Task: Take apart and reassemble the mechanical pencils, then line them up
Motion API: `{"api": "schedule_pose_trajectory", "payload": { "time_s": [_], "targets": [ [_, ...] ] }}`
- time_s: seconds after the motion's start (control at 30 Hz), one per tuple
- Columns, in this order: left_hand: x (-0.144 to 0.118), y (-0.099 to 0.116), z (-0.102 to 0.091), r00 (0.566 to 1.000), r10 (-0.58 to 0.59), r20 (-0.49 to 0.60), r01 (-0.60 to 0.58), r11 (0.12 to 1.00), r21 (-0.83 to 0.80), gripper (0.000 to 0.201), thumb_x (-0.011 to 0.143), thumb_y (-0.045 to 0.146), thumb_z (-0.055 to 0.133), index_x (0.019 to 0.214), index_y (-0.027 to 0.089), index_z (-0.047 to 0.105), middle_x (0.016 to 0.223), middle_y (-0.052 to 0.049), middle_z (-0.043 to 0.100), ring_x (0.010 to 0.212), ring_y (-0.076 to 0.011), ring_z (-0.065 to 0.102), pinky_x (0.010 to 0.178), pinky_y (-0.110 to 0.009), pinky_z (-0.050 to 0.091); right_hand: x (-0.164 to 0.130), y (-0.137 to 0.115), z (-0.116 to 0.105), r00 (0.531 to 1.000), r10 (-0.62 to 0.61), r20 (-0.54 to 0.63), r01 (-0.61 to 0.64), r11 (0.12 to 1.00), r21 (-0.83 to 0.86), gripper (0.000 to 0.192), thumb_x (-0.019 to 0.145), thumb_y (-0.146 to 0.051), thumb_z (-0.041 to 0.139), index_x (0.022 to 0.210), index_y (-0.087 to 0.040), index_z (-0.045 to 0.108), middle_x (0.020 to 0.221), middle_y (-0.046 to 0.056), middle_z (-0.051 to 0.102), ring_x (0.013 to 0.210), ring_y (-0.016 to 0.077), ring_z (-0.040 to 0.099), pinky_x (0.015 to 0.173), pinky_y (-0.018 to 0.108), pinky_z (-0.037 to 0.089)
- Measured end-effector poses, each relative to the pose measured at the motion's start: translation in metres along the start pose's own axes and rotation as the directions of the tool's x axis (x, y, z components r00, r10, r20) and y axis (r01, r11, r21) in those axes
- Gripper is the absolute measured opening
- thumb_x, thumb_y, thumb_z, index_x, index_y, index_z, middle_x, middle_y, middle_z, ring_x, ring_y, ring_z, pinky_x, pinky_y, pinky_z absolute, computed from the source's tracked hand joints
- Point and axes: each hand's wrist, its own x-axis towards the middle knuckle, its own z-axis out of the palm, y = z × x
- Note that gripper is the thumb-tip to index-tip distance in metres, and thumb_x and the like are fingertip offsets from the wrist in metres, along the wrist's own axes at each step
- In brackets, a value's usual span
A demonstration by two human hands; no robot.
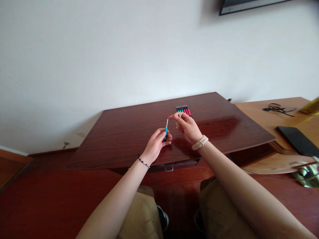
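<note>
My left hand (155,143) is closed around the teal lower part of a pen (165,133), held upright over the near half of the dark table. A thin pale shaft with a dark tip sticks up from it. Just right of that tip is my right hand (186,126), thumb and fingers pinched together. A small silvery piece (179,116) shows at its fingers, too small to name. Beyond the right hand, several teal and pink pens (183,109) with black ends lie side by side in a row, partly hidden by the hand.
The dark wooden table (124,132) stands against a white wall, with a drawer handle (168,169) below its front edge. On a lighter desk (251,109) to the right are a black phone (297,140), a coiled black cable (276,108) and a yellow object (311,107).
</note>
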Motion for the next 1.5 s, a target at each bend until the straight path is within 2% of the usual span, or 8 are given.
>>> {"api": "schedule_pose_trajectory", "payload": {
  "time_s": [0.1,0.2,0.43,0.57,0.77,1.03,1.27,1.5],
  "targets": [
    [-0.001,0.0,0.001,1.0,-0.002,-0.002,0.002,0.999,0.054,0.03,0.096,0.042,0.077,0.11,0.017,0.069,0.099,-0.007,0.069,0.093,-0.0173,0.066,0.08,-0.028,0.058,-0.001,-0.004,0.002,0.999,0.008,0.038,-0.011,0.997,0.075,0.038,0.091,-0.059,0.08,0.098,-0.025,0.067,0.073,-0.005,0.053,0.056,0.0106,0.022,0.051,0.028,0.025],
    [-0.001,-0.002,0.001,1.0,-0.004,0.009,0.003,0.996,0.092,0.031,0.096,0.044,0.077,0.111,0.018,0.069,0.1,-0.007,0.07,0.093,-0.0177,0.067,0.079,-0.028,0.059,-0.002,-0.007,0.002,0.998,0.021,0.065,-0.027,0.996,0.084,0.042,0.089,-0.064,0.08,0.096,-0.025,0.066,0.066,-0.008,0.034,0.055,0.0113,0.02,0.051,0.029,0.024],
    [0.001,-0.005,-0.001,1.0,-0.003,0.011,0.002,0.994,0.112,0.031,0.097,0.044,0.076,0.113,0.018,0.069,0.1,-0.007,0.07,0.094,-0.0179,0.067,0.079,-0.029,0.06,-0.003,-0.011,0.003,0.995,0.031,0.098,-0.04,0.995,0.088,0.043,0.089,-0.063,0.081,0.097,-0.024,0.068,0.066,-0.009,0.031,0.056,0.0111,0.017,0.052,0.031,0.015],
    [0.0,-0.003,0.001,1.0,0.001,0.007,-0.001,0.995,0.104,0.032,0.096,0.045,0.077,0.111,0.018,0.069,0.099,-0.007,0.07,0.093,-0.0177,0.067,0.078,-0.028,0.059,-0.003,-0.009,0.002,0.993,0.046,0.106,-0.053,0.997,0.06,0.043,0.087,-0.062,0.083,0.097,-0.024,0.068,0.069,-0.007,0.04,0.056,0.0108,0.019,0.051,0.031,0.015],
    [0.0,-0.003,0.001,1.0,0.003,0.001,-0.003,0.995,0.095,0.033,0.095,0.045,0.078,0.112,0.018,0.069,0.1,-0.007,0.07,0.092,-0.0176,0.067,0.077,-0.028,0.059,-0.003,-0.006,-0.001,0.994,0.024,0.106,-0.021,0.999,-0.028,0.045,0.087,-0.065,0.083,0.094,-0.024,0.067,0.097,0.001,0.067,0.056,0.0091,0.027,0.049,0.03,0.023],
    [0.0,-0.005,0.0,1.0,0.013,-0.018,-0.011,0.993,0.119,0.031,0.096,0.044,0.077,0.111,0.018,0.07,0.1,-0.007,0.07,0.092,-0.0175,0.067,0.077,-0.028,0.059,0.0,-0.015,-0.011,0.989,-0.115,0.099,0.14,0.942,-0.304,0.037,0.091,-0.058,0.081,0.095,-0.022,0.072,0.088,0.001,0.063,0.069,0.0136,0.047,0.061,0.028,0.039],
    [0.0,-0.004,0.001,0.999,0.032,-0.026,-0.027,0.987,0.158,0.032,0.096,0.046,0.076,0.112,0.019,0.07,0.099,-0.007,0.07,0.092,-0.0177,0.067,0.075,-0.027,0.059,-0.002,-0.012,-0.011,0.97,-0.141,0.2,0.21,0.9,-0.383,0.028,0.096,-0.05,0.075,0.097,-0.023,0.07,0.097,0.004,0.071,0.091,0.0204,0.065,0.088,0.035,0.052],
    [0.001,-0.006,0.0,0.999,0.036,-0.036,-0.031,0.99,0.136,0.034,0.096,0.047,0.077,0.113,0.018,0.069,0.099,-0.007,0.07,0.092,-0.0173,0.067,0.075,-0.026,0.059,-0.002,-0.001,-0.009,0.964,-0.119,0.238,0.208,0.892,-0.4,0.032,0.097,-0.054,0.074,0.102,-0.023,0.071,0.104,0.006,0.075,0.098,0.0225,0.068,0.095,0.037,0.054]
  ]
}}
